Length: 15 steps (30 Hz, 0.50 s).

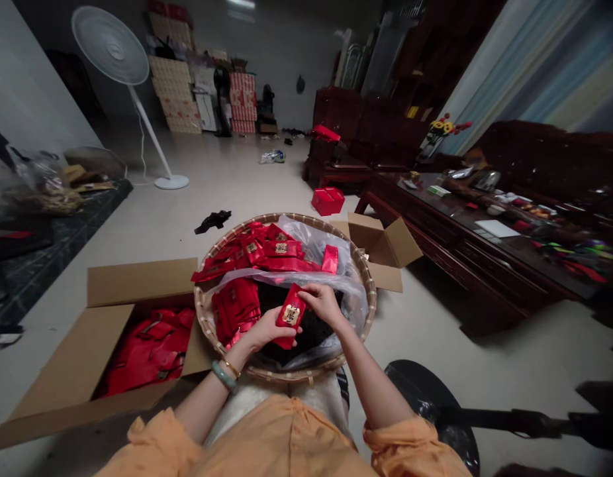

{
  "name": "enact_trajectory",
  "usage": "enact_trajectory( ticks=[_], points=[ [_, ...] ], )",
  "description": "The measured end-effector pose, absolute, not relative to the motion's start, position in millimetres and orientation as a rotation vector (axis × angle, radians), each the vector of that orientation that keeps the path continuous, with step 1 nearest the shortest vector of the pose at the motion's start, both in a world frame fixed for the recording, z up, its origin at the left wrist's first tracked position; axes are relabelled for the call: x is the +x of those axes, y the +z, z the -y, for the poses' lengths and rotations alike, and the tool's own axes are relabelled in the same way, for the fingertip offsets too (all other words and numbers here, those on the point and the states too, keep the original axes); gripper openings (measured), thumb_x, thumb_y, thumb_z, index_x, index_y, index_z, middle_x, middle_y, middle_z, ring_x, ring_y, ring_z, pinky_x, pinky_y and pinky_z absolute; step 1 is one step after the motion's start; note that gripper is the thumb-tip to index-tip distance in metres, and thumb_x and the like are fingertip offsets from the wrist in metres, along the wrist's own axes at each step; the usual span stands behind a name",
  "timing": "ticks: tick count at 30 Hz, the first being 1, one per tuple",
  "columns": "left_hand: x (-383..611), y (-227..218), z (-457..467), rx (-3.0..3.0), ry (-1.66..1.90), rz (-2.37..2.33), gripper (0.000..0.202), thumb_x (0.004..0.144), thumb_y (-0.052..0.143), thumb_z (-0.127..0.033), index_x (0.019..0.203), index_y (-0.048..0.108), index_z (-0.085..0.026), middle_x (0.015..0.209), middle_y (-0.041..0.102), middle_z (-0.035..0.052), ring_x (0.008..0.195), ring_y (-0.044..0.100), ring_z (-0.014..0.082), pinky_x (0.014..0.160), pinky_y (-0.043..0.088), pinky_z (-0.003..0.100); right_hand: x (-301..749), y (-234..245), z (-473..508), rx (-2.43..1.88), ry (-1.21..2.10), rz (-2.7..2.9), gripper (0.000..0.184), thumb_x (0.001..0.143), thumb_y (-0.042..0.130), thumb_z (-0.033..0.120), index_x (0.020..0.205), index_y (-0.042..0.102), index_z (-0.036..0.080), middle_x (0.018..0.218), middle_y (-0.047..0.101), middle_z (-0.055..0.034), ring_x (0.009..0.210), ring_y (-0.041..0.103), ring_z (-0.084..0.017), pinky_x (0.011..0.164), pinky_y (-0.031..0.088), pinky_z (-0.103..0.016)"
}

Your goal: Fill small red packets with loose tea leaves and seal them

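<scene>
A round woven basket (369,291) rests on my lap, lined with clear plastic (316,242). Several small red packets (267,255) are piled at its far side, and a clear bag of more red packets (235,308) lies at its left. Dark loose material (311,331) fills the middle. My left hand (267,329) grips the lower part of one red packet with a gold label (290,316) from below. My right hand (322,301) pinches the top edge of the same packet. Both hands hover over the basket's near half.
An open cardboard box (68,371) with red bags (152,348) stands on the floor at my left. A smaller open box (383,248) sits behind the basket at the right. A dark wooden table (485,258) lies to the right, a standing fan (112,50) far left, a black round object (430,411) by my right knee.
</scene>
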<state>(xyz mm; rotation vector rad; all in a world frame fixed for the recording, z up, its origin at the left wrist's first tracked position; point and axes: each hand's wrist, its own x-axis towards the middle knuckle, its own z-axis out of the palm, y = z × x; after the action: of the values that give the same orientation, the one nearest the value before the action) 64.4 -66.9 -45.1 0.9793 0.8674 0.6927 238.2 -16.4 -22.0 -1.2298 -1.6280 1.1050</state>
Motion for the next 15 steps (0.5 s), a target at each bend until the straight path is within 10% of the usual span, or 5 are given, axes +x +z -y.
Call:
enact_trajectory(
  ticks=[15],
  points=[
    [76, -55, 64, 0.802, 0.806, -0.888, 0.05, 0.075, 0.061, -0.05, 0.108, 0.051, -0.014, 0.085, 0.069, 0.0102, 0.057, 0.067, 0.0181, 0.05, 0.051, 0.025, 239, -34, 17, -1.248, 1.1, 1.798, 0.027, 0.075, 0.06, 0.039, 0.068, 0.063, 0.014, 0.054, 0.052, 0.0038, 0.05, 0.042, -0.008, 0.047, 0.031, -0.018]
  ],
)
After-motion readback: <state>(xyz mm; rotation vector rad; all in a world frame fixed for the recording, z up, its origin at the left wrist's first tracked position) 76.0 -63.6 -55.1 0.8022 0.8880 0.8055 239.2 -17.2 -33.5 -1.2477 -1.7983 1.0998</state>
